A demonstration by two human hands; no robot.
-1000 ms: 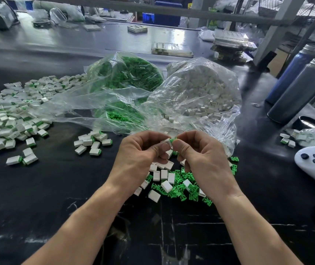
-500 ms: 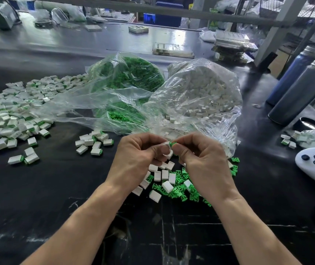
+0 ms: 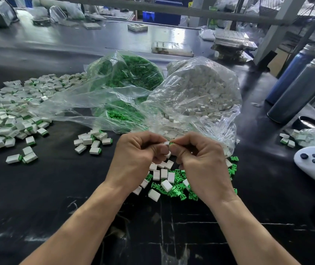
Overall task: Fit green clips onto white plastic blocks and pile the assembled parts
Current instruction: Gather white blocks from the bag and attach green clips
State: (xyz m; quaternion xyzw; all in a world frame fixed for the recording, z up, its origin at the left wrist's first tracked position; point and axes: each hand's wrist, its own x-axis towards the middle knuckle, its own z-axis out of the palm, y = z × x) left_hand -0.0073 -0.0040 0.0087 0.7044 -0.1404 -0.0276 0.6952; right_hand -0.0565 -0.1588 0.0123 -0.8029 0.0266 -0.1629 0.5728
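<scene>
1. A dark worktable point(image 3: 38, 197) is spread with stock, apparently so that everything is kept within arm's reach.
2. A pile of assembled parts point(image 3: 9, 115) is heaped at the far left, well apart from the loose stock, seemingly to keep finished work separate; a smaller cluster point(image 3: 92, 143) is left nearer the middle.
3. Two clear bags are laid open toward the near edge: green clips point(image 3: 128, 73) in the left one, white blocks point(image 3: 206, 88) in the right.
4. Loose blocks and clips point(image 3: 170, 183) are scattered just beneath the hands.
5. A white block point(image 3: 166, 143) is pinched in the left hand point(image 3: 137, 159), fingers curled.
6. A green clip point(image 3: 171, 144) is gripped in the right hand point(image 3: 202, 163) and held against the block's end, judged mid-fitting.
7. No brand, label or legible writing can be made out.
</scene>
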